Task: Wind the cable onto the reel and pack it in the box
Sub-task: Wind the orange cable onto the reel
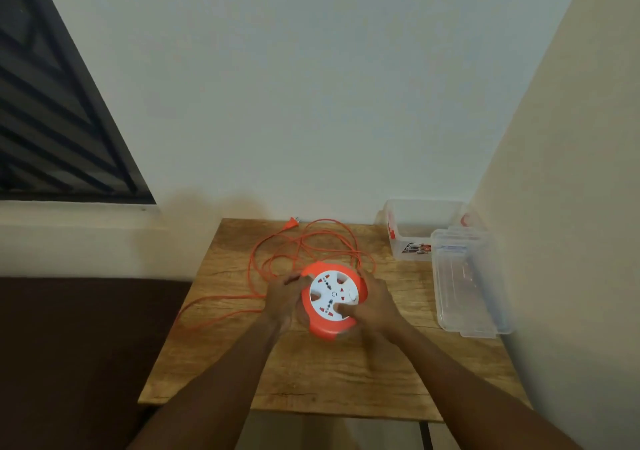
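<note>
Both hands, left (pixel 284 299) and right (pixel 375 305), closed on the reel (pixel 330 299) mid-counter (pixel 346 380); cable (pixel 277 259) sprawled behind. The open box (pixel 415 241) at the far right looked empty, lid (pixel 467 279) beside it.

Orange reel (pixel 330 300) with white socket face up, mid-table; its orange cable (pixel 277 259) sprawls loose toward 10–12 o'clock; clear empty box (pixel 420 231) at 2 o'clock.

Both hands (pixel 330 302) grip the orange reel (pixel 331 300).
</note>
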Demonstrator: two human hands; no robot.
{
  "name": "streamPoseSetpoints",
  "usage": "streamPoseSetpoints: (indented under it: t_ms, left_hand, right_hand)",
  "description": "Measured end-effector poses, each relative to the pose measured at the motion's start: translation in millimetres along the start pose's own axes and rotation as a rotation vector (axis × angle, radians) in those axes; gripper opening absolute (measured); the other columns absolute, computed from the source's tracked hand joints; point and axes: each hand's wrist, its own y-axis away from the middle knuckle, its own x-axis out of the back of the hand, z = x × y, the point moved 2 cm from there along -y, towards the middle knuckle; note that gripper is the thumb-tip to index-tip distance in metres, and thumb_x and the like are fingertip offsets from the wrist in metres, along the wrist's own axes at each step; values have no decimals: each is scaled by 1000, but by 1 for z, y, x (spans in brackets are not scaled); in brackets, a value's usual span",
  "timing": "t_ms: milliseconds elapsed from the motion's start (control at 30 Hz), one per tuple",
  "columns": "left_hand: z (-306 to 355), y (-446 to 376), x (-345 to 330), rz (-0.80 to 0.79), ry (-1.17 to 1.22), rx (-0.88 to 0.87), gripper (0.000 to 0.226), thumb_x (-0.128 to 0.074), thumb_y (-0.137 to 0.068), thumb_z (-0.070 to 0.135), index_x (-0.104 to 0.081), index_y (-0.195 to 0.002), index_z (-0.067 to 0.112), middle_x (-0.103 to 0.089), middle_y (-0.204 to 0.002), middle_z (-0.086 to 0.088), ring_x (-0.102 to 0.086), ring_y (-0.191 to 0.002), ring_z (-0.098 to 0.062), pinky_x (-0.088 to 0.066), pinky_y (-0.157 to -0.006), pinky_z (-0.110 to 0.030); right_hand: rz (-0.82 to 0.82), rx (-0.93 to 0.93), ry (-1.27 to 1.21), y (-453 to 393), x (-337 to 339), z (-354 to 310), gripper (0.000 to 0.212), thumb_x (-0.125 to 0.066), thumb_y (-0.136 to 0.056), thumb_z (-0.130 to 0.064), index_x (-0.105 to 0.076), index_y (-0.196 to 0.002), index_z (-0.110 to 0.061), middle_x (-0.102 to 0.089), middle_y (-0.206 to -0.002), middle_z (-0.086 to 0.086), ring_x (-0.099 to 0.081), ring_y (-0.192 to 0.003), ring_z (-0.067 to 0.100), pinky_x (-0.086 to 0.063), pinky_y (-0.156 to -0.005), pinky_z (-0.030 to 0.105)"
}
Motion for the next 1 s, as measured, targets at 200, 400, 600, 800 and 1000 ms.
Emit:
streamPoseSetpoints:
  t_ms: [200,400,600,800,1000]
  left_hand:
    - [59,-22,-5,-164,199,-48,31,-68,-97,13,-69,-122,-6,-72,-118,-31,-70,-95,-44,-61,-76,-47]
    - [100,-36,-18,-319,271,-155,41,-69,-98,25,-64,-132,3,-72,-123,-27,-72,-99,-42,-62,-79,-51]
    - [111,-56,-34,-311,185,-102,39,-68,-97,47,-71,-123,18,-79,-115,-16,-77,-101,-40,-64,-77,-56]
    - [131,-72,-51,-125,132,-271,57,-76,-83,57,-77,-110,7,-79,-107,-22,-75,-103,-46,-63,-86,-57]
    - [142,-76,-56,-99,-14,-332,67,-76,-71,74,-79,-105,16,-82,-101,-12,-80,-89,-37,-64,-82,-57]
  right_hand:
    - [129,205,-12,-15,30,-50,89,-89,-62,-26,-44,-138,-28,-56,-128,0,-55,-118,21,-54,-92,45]
    - [327,288,75,-27,48,-79,92,-87,-67,-36,-40,-144,-24,-51,-137,-1,-49,-122,16,-51,-98,39]
    - [348,344,130,-53,63,-83,87,-83,-72,-37,-39,-146,-23,-50,-138,-1,-48,-122,17,-51,-98,42]
    - [421,684,588,-74,79,-100,73,-74,-69,-29,-47,-137,-31,-38,-144,6,-37,-126,28,-45,-95,45]
    - [234,815,995,-89,77,-111,73,-84,-70,-34,-46,-131,-43,-45,-137,8,-41,-125,35,-47,-92,48]
